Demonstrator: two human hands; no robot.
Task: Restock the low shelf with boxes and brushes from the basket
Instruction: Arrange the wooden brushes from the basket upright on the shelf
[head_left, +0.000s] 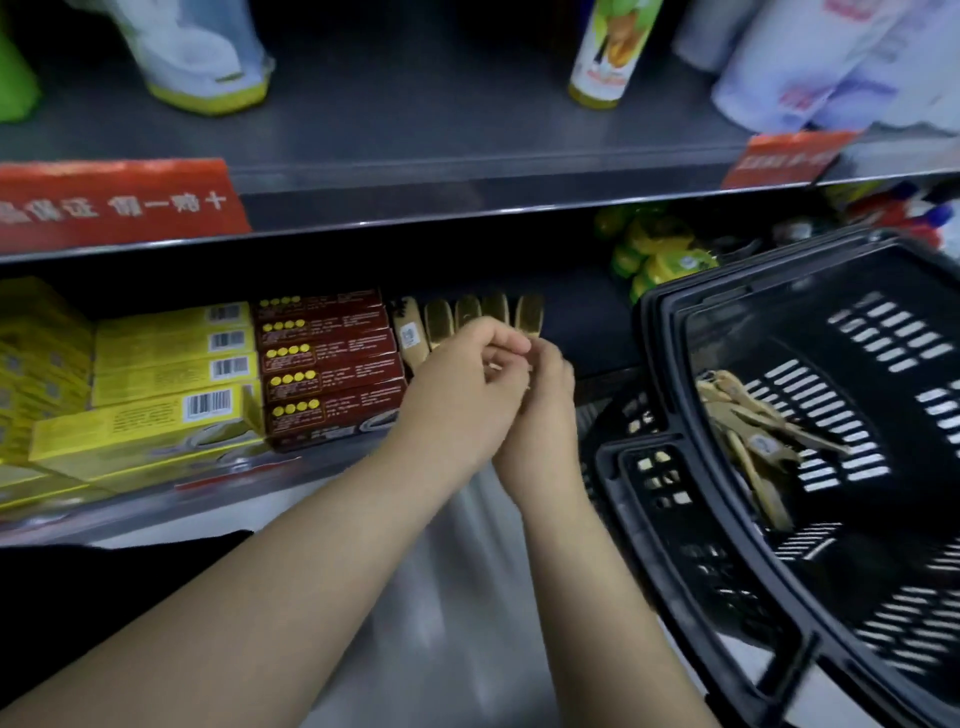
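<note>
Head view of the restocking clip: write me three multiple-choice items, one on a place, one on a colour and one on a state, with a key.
1. On the low shelf, the dark red boxes stand:
A. between the yellow boxes and the row of brushes
B. at the far left end
C. on the upper shelf

2. The basket is:
A. red
B. green
C. black

3. The basket:
A. is empty
B. holds loose brushes
C. is packed with boxes

Key:
1 A, the dark red boxes have the yellow boxes on their left and the row of brushes on their right.
2 C, its rim and slotted walls are black.
3 B, several loose brushes lie inside it and no boxes show there.
</note>
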